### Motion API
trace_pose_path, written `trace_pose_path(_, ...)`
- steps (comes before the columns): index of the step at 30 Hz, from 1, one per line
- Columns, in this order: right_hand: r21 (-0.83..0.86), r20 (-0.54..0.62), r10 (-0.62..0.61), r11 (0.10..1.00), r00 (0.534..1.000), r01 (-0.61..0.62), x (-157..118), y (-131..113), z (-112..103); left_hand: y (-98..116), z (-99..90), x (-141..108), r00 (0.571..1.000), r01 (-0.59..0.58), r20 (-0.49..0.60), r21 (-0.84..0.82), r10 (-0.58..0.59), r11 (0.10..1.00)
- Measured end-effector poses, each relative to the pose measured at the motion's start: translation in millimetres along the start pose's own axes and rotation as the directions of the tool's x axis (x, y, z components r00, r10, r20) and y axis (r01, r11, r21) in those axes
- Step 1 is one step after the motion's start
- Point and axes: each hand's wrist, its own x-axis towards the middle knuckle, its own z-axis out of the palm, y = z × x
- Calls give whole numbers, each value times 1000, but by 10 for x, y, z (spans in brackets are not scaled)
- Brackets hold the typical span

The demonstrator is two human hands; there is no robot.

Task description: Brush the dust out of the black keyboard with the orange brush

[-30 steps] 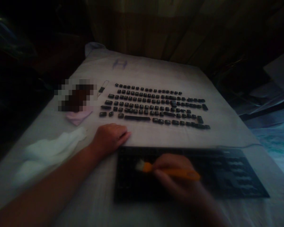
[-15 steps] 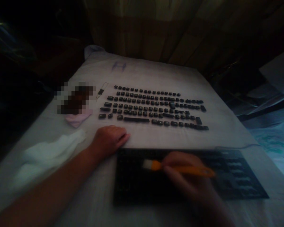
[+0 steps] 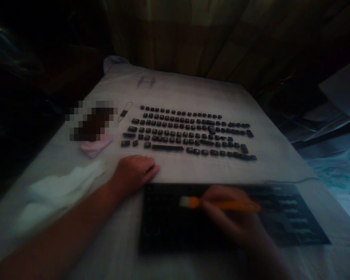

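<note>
A black keyboard base with its keycaps off lies flat in front of me. Over it, my right hand pinches a small paintbrush with an orange handle. Its pale bristles point left over the key area; whether they touch is too dark to tell. Past the base's upper left corner, my left hand rests on the cloth in a loose fist, with nothing visible in it. Loose black keycaps lie in several rows beyond both hands, with a long space bar in the nearest row.
A white cloth lies crumpled left of my forearm. Behind it are a pink cloth and a blurred-out item. A wire keycap puller sits left of the keycaps. The keyboard's cable runs right across the light sheet.
The paintbrush's bristles have shifted slightly to the right over the base, and its handle end has dropped back a little. My left hand and the keycaps stay put.
</note>
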Motion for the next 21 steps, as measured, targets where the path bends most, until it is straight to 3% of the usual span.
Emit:
trace_pose_path(10, -26, 52, -1, 1000, 999, 2, 15, -15, 42, -17, 27, -12, 999, -36, -32, 35, 37, 999)
trace_pose_path(21, 40, 26, -15, 999, 1000, 14, -24, -17, 47, -24, 28, -6, 999, -33, -32, 38, 34, 999)
